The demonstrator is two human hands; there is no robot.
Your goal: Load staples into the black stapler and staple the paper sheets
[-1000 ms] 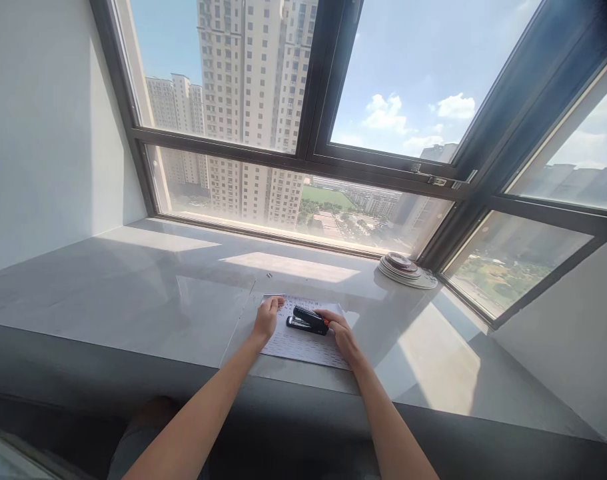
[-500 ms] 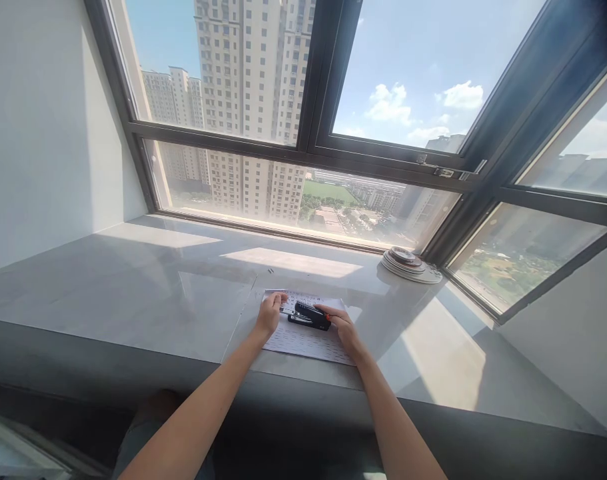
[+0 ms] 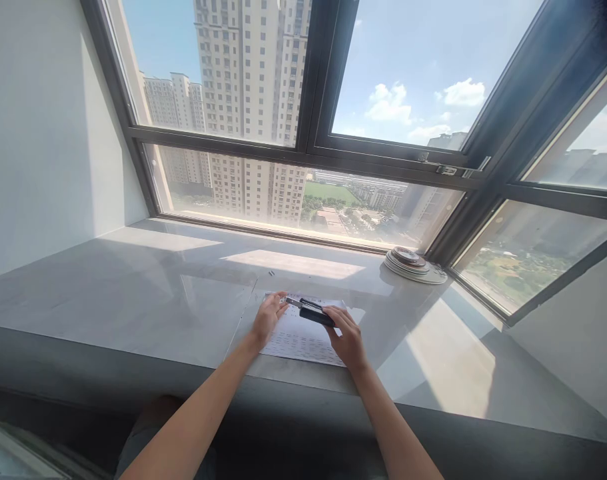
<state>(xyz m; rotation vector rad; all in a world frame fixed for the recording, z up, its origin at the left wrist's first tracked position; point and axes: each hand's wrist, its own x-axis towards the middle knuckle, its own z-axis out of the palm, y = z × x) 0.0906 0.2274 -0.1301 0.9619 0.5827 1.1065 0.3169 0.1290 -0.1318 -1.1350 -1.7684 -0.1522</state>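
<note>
My right hand (image 3: 347, 333) is wrapped round the right end of a black stapler (image 3: 316, 313), which is tilted and held just above the papers. From its left end a narrow metal piece (image 3: 293, 302) sticks out toward my left hand (image 3: 269, 319). The fingers of my left hand are bent and pinch at the tip of that metal piece; their exact contact is too small to make out. Under both hands lie printed sheets of paper (image 3: 303, 341) on the grey sill.
Small staple-like pieces (image 3: 271, 273) lie on the windowsill (image 3: 193, 320) beyond the papers. A stack of plates (image 3: 408, 261) stands in the far right corner by the window frame (image 3: 378, 163). The sill's front edge runs close below the papers.
My right hand has turned and lifted the stapler slightly, shifting it right. More of the metal piece shows between it and my left hand, whose fingers have spread a little.
</note>
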